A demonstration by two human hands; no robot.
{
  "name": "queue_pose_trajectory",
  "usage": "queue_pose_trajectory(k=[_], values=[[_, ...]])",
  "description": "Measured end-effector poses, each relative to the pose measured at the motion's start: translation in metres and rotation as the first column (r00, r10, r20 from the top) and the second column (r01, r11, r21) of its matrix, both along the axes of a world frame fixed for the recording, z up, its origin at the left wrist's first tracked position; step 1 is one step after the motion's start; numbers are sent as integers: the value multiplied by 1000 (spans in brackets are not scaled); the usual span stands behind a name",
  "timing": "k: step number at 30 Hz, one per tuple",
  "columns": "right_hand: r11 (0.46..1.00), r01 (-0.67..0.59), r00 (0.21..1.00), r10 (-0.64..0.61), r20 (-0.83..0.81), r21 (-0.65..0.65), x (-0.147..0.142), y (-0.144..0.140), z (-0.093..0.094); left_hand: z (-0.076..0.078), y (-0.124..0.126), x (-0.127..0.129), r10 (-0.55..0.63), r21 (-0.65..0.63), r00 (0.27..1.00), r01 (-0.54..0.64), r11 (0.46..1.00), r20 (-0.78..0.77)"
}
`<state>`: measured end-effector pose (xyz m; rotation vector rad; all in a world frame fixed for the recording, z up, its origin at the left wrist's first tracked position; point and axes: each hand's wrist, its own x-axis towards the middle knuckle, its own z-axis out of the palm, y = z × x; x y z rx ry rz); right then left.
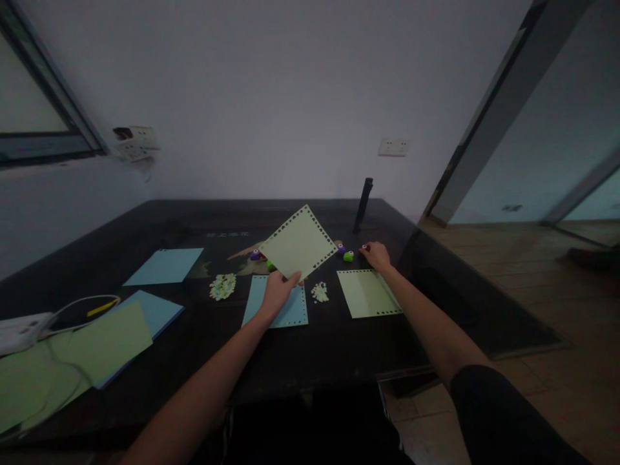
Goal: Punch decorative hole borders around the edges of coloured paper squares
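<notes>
Dark tabletop [339,349]: our left hand [277,290] holds up an edge-punched green sheet [299,244]; our right hand [375,255] closes on a red punch [364,248]; plain sheets [101,342] remain unpunched left of it.

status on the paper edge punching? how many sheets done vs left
Done: the blue punched sheet and green punched sheet lie flat with holes along their edges. In hand: left hand holds up a green sheet, punched all round; right hand is at a red punch. Left: plain blue sheet and stack look unpunched.
</notes>
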<state>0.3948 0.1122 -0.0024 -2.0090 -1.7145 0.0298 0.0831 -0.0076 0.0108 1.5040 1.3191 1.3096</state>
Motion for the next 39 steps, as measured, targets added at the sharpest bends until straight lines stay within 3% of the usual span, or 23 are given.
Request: queue_pose_trajectory(k=[3, 5, 7, 9, 12, 15, 19, 28, 32, 39], values=[[987, -20, 994, 36, -101, 157, -11, -14, 14, 2, -1, 1, -7, -7, 1000, 8, 1000, 10], [949, -104, 939, 193, -285, 298, -29, -31, 23, 3, -2, 2, -17, -5, 1000, 17, 1000, 19], [915, -260, 799, 383, -463, 308, -53, -53, 28, 5, -4, 3, -31, -1, 999, 31, 1000, 29], [874, -418, 614, 472, -632, 247, -80, -75, 28, 7, -5, 4, -39, -4, 999, 39, 999, 36], [839, -524, 434, 413, -801, 148, -112, -98, 23, 8, -5, 4, -35, -11, 999, 36, 999, 33], [863, -488, 350, 330, -877, 130, -127, -107, 20, 6, -4, 4, -14, 1, 1000, 14, 1000, 3], [888, -433, 284, 298, -911, 156, -128, -109, 16, 0, -4, 5, -22, 7, 998, 23, 1000, -53], [900, -417, 245, 246, -938, 127, -127, -106, 9, -8, -2, 6, -78, -5, 995, 78, 997, -62], [892, -436, 221, 235, -947, 120, -126, -106, 9, -12, 0, 5, -96, -9, 995, 96, 995, -39], [851, -515, 108, 185, -977, 104, -126, -113, 14, -14, 2, 4, -146, -83, 987, 151, 985, 63]])
